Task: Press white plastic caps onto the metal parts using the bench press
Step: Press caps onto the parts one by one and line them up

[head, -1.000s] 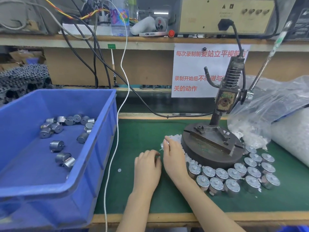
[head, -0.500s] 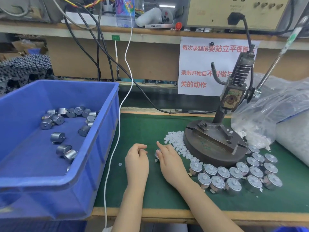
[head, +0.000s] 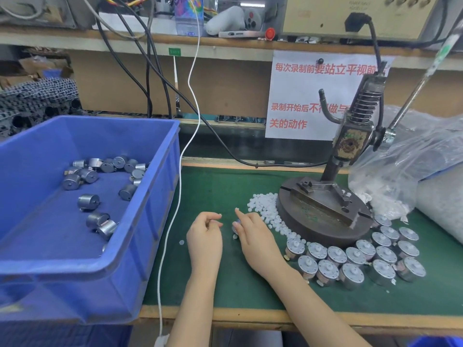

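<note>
My left hand (head: 205, 237) lies on the green mat (head: 225, 186) with fingers curled, thumb and forefinger pinching what looks like a tiny white cap. Just right of it, my right hand (head: 254, 237) grips a small metal part (head: 235, 225), mostly hidden under its thumb and fingers. A pile of white caps (head: 265, 209) lies against the left side of the bench press base (head: 323, 216). The press head (head: 350, 141) is raised, and its lever (head: 426, 78) points up and to the right. Several metal parts (head: 350, 261) stand in rows in front of the base.
A blue bin (head: 160, 196) at the left holds several loose metal parts (head: 87, 201). A clear bag of white caps (head: 400, 171) sits right of the press. A white cable (head: 179, 196) hangs between the bin and my hands. One loose cap (head: 181, 242) lies on the mat.
Both hands have drawn back from the cap pile and press base toward the open mat, the right hand bringing the metal part with it. The camera view has tilted down slightly.
</note>
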